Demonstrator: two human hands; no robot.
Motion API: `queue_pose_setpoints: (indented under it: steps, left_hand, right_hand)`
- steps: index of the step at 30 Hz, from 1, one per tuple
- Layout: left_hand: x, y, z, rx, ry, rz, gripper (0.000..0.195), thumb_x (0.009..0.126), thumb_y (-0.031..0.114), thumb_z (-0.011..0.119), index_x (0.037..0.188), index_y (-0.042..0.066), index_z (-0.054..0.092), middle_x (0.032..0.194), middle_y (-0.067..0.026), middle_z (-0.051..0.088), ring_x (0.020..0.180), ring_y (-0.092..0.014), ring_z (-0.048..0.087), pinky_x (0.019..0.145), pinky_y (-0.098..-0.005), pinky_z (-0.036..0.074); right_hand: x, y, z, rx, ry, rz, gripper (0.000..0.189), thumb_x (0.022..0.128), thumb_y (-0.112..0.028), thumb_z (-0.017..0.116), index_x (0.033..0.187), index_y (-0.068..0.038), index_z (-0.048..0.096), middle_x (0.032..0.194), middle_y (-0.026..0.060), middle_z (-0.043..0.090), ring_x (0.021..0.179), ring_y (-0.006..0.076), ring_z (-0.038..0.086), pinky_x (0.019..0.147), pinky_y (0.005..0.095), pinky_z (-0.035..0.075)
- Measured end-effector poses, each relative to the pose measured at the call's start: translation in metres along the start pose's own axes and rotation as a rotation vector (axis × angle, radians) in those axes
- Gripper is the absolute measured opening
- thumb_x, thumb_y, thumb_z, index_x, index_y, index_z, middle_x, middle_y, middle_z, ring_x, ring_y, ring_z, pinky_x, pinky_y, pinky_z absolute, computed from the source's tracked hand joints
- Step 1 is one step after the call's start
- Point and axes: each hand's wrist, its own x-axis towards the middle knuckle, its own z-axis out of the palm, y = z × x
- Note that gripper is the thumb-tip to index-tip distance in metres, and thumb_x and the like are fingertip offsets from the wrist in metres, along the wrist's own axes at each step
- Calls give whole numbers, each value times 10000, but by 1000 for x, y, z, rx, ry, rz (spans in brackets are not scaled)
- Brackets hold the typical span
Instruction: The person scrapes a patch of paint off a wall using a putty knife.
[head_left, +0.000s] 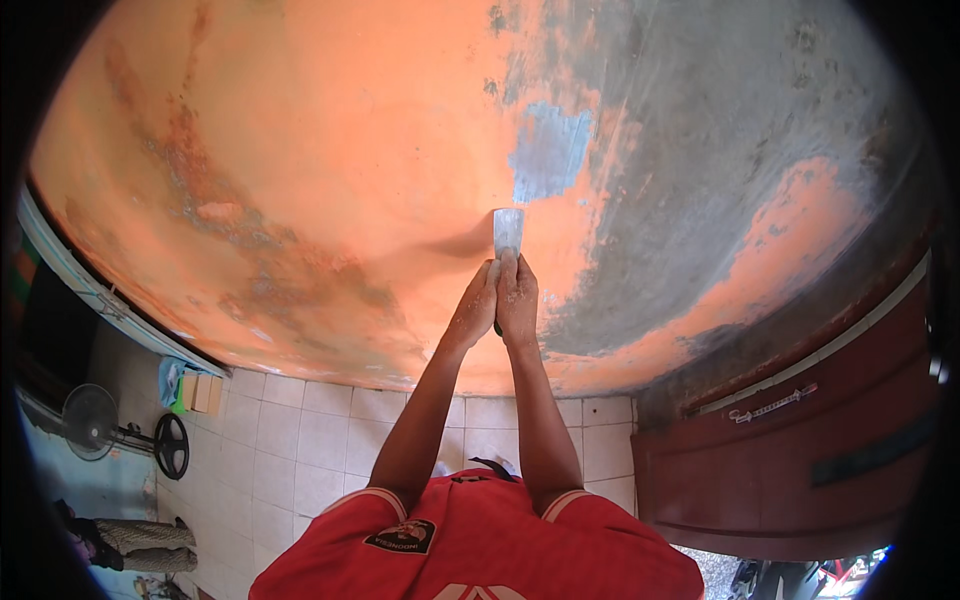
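Note:
Both hands grip a metal scraper (508, 231) with a wide flat blade and a green handle end. My left hand (475, 304) wraps the handle from the left, and my right hand (517, 296) lies against it from the right, fingers along the base of the blade. Pale dust and crumbs cling to both hands. The blade points up the wall (420, 150), its edge just below a bare bluish-grey patch (551, 150) in the orange paint. Whether the edge touches the wall I cannot tell. Grey bare plaster (675, 187) spreads to the right.
A tiled floor (277, 427) runs along the wall's foot. At the left are a standing fan (91, 422), cardboard boxes (202, 392) and another person's legs (146, 544). A dark red door (750, 480) with a metal latch (774, 405) stands at the right.

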Motion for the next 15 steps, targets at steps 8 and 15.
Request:
queue_pose_setpoints:
  steps: [8, 15]
  left_hand:
    - [21, 49, -1, -98, 28, 148, 465, 1046, 381, 299, 1177, -12, 511, 1049, -120, 578, 1022, -194, 541, 936, -330, 407]
    - [6, 5, -8, -56, -7, 93, 445, 1043, 362, 309, 1142, -17, 520, 1035, -112, 579, 1001, -180, 542, 917, -317, 419]
  right_hand:
    - [31, -30, 8, 31, 25, -105, 420, 1013, -332, 418, 870, 46, 533, 667, 164, 485, 641, 162, 440, 625, 345, 444]
    - [5, 4, 9, 7, 32, -46, 429, 1014, -337, 417, 886, 51, 549, 674, 152, 516, 650, 157, 465, 631, 339, 448]
